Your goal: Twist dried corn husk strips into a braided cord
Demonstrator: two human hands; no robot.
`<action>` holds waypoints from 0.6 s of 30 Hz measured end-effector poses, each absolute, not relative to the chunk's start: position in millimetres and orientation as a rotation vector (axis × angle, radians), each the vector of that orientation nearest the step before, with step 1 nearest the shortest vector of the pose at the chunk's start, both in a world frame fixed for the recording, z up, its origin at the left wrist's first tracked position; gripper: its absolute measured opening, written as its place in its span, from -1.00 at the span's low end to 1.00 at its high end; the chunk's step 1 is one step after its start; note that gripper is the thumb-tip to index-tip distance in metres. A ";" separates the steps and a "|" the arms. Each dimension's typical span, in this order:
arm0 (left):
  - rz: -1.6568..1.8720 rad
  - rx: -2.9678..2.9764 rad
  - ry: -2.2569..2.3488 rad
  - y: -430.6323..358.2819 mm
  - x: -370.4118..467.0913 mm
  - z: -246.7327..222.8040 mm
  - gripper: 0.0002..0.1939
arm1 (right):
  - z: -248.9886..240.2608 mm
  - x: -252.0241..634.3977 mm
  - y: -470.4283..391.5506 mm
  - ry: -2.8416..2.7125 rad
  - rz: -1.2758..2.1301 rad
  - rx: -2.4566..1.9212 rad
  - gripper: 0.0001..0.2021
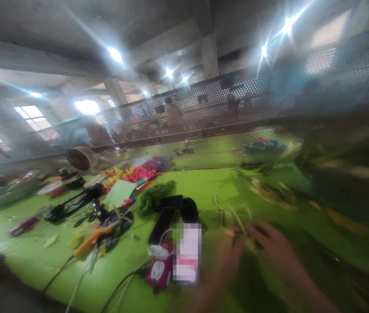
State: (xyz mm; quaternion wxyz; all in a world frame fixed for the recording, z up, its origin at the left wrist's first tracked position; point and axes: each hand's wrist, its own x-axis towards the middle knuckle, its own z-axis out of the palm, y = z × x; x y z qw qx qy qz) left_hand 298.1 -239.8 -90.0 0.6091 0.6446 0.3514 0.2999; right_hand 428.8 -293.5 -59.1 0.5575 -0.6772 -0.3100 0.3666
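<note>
My left hand (229, 253) and right hand (271, 240) look pinched closed on pale strands (238, 220), the work seemingly unfinished, with loose ends straggling just beyond my fingers.

From here I can't read a single word or number. Just on the near side of the dark phone (162, 226), a purple pack (167, 263) bears a white mark (157, 270), too smeared to make out as letters or a brand.
</note>
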 end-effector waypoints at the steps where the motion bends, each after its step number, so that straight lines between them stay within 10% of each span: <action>1: 0.669 1.512 0.818 -239.9 297.5 -91.0 -0.73 | -60.7 429.3 -293.5 -0.747 0.848 -1.610 -0.70; 18: 0.697 1.550 0.792 -246.9 299.2 -87.5 -0.79 | -73.0 433.6 -296.8 -0.755 0.792 -1.533 -0.72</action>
